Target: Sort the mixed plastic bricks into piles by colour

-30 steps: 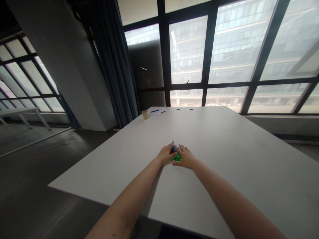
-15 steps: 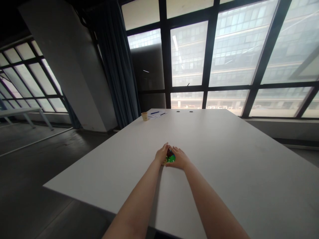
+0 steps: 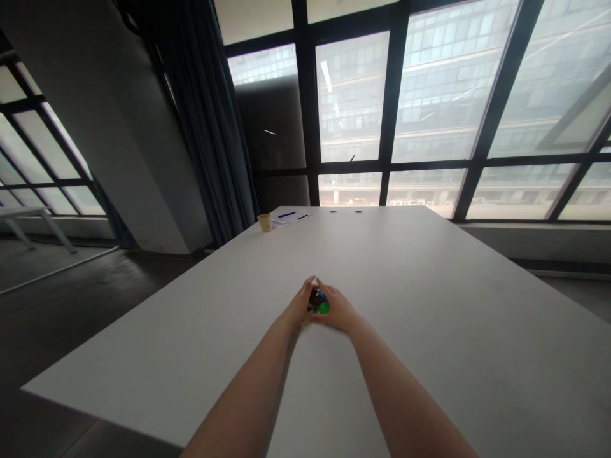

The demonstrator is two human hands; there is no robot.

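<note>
In the middle of the white table (image 3: 382, 273), a small cluster of glossy colourful pieces (image 3: 319, 304), green, dark brown and blue, lies between my two hands. What kind of pieces they are I cannot make out. From the left, my left hand (image 3: 300, 303) curves round the cluster. My right hand (image 3: 337, 307) wraps its other side, thumb at the near edge and fingers over the far edge. The fingertips of both hands come close together behind the pieces. Small yellowish bits (image 3: 306, 322) show under the left wrist. Much of the cluster is hidden by the fingers.
At the far left of the table stands a yellowish paper cup (image 3: 265, 222), beside papers (image 3: 285, 220) with a blue pen (image 3: 287, 214) and a dark pen (image 3: 302, 217). Two round dark discs (image 3: 333, 211) sit near the far edge. A blue curtain (image 3: 210, 121) hangs behind.
The view has shifted, so table and cup appear further left. My hands stay round the pieces; more brown and less green shows between them now.
</note>
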